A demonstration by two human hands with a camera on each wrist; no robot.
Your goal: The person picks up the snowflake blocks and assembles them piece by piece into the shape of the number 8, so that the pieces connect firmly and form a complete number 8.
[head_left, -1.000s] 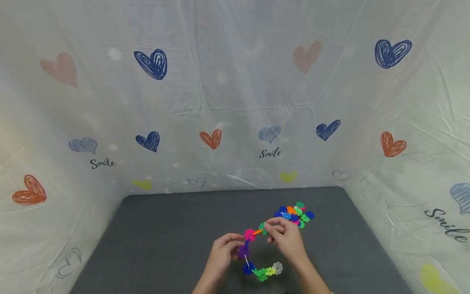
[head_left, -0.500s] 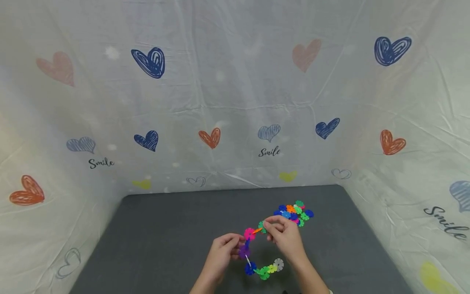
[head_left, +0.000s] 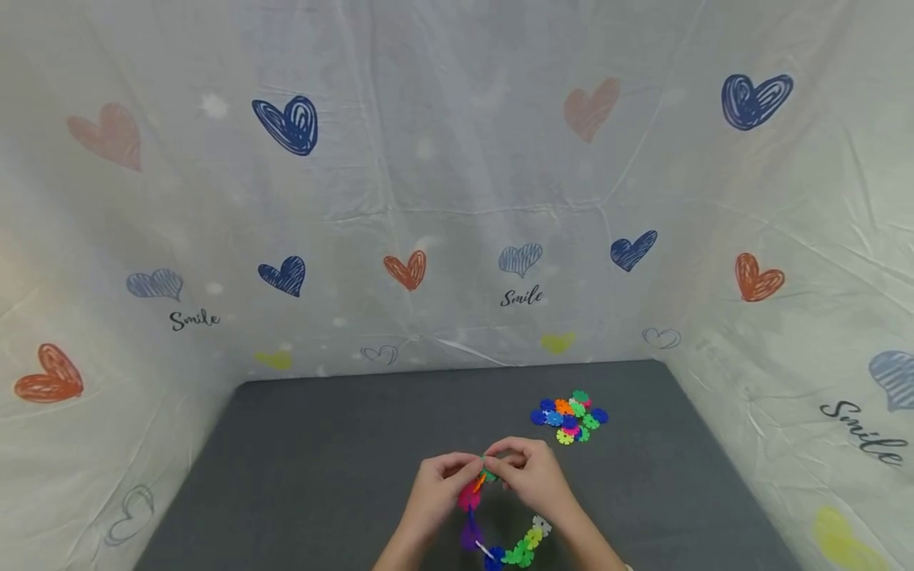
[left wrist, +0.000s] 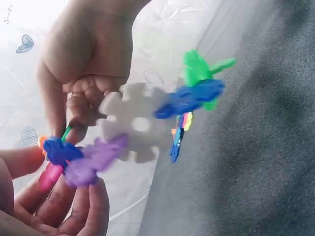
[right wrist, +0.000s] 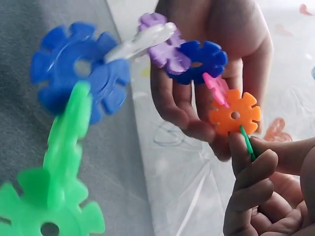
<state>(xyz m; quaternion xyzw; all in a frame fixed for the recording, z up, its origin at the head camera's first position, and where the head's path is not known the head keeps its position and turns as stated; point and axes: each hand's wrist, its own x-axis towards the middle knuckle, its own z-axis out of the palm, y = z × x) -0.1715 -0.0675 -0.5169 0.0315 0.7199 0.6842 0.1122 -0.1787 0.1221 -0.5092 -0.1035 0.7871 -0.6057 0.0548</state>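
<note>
Discs with notched rims link into one chain (head_left: 471,537), a ring with a gap, set between two hands over the table (head_left: 357,444). Nine of them count clearly in the right wrist view: one green disc (right wrist: 247,145) seen edge-on, one orange disc (right wrist: 235,112), one pink disc (right wrist: 216,88), two blue discs (right wrist: 203,63), one purple disc (right wrist: 165,46), one white disc (right wrist: 142,42) and two brighter green discs (right wrist: 66,147), the last cut off at that frame's edge. The head view adds yellow at five o'clock on the ring and a whitish end disc (head_left: 543,525) at four, overlapped too closely to count; fingers partly cover the other end at eleven. Whether the lowest part touches the table I cannot tell. Toward one o'clock from the hands lies one pile (head_left: 571,416) of at least twelve loose discs, its overlaps blurring the total. The right hand (head_left: 531,474), reaching in from five o'clock, pinches the edge-on green disc between thumb and index, other fingers curled. The left hand (head_left: 439,488), from seven o'clock, has thumb and index closed on the chain near the orange disc; their exact contact is hidden. Both thumb tips nearly meet.
</note>
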